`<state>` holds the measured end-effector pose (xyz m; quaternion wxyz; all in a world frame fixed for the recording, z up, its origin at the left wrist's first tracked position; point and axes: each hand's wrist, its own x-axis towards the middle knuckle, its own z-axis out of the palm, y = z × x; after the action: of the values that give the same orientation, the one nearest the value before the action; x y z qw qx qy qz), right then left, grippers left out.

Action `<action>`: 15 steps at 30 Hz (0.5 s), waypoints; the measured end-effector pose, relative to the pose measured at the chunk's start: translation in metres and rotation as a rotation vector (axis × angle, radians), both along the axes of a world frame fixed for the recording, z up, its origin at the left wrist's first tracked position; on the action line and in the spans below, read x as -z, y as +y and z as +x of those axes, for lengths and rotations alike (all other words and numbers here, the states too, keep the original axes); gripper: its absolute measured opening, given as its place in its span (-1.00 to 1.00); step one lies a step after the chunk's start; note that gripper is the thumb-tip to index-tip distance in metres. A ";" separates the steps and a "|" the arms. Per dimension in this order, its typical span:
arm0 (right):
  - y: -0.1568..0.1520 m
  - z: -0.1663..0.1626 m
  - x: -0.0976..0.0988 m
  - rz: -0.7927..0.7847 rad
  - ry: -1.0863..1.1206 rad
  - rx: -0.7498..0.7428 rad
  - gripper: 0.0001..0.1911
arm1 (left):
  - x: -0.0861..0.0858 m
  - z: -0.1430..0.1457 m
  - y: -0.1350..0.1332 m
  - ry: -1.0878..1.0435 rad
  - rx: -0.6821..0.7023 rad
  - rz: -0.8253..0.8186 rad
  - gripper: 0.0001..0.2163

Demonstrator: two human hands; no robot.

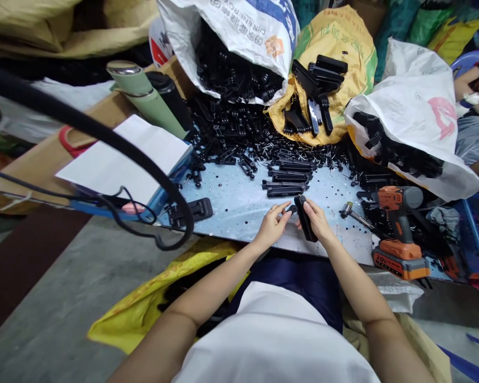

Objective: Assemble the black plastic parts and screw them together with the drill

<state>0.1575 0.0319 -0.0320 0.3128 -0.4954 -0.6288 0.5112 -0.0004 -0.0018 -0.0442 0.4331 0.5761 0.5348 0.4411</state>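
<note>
Counter [231, 205]: mid-run, by my judgement. One piece is in hand and a short row is laid out, with plenty of loose stock behind.

Sacks: lettered white sack [255, 40], yellow sack [355, 42] and right-hand white sack [419, 106], all along the back and open toward the worker, showing black parts. Much looks left to work through.

Black stalk [104, 128]: arcs over the left foreground, cutting across the view of the paper [131, 149]; well apart from the hands.

Heap of loose black parts [231, 125]: fills the back of the counter, limiting clear working space to the front strip.

Green bottle [155, 101]: tilted in view, beyond the paper. Drill [399, 223]: at the right front edge, with a hammer-like tool [355, 214] just left of it; both outside the grip.

Row of long black pieces [290, 176]: side by side, just beyond the hands. Cannot tell whether finished or waiting.

Long black piece [306, 221]: above the front edge, grasped by the right hand [318, 221], tilted.

Small black part [292, 209]: pinched in the left hand [273, 224] near that piece's upper end. Seems not yet joined; contact unclear.

Smallest: metal pins [211, 188], scattered.
</note>
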 end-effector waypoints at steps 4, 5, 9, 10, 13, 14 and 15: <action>-0.014 -0.001 -0.014 -0.005 0.102 -0.124 -0.34 | -0.005 -0.002 0.005 0.105 -0.028 0.145 -0.72; -0.016 0.000 -0.018 0.021 0.090 -0.166 -0.34 | -0.008 -0.005 0.007 0.121 -0.003 0.166 -0.72; -0.015 0.001 -0.027 0.016 0.143 -0.012 -0.37 | -0.020 -0.014 0.006 0.138 0.071 0.213 -0.71; -0.013 0.001 -0.027 -0.001 0.160 0.033 -0.36 | -0.022 -0.014 0.004 0.138 0.064 0.226 -0.70; -0.010 0.001 -0.027 -0.021 0.174 0.007 -0.34 | -0.025 -0.012 0.001 0.140 0.040 0.286 -0.69; -0.010 0.001 -0.027 -0.010 0.168 -0.020 -0.36 | -0.024 -0.012 0.000 0.139 0.030 0.307 -0.69; -0.010 0.001 -0.027 0.011 0.157 -0.043 -0.38 | -0.024 -0.012 0.000 0.136 0.026 0.327 -0.70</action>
<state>0.1587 0.0217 -0.0045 0.3528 -0.4384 -0.6156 0.5517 -0.0123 -0.0014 -0.0205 0.3021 0.6741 0.4767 0.4765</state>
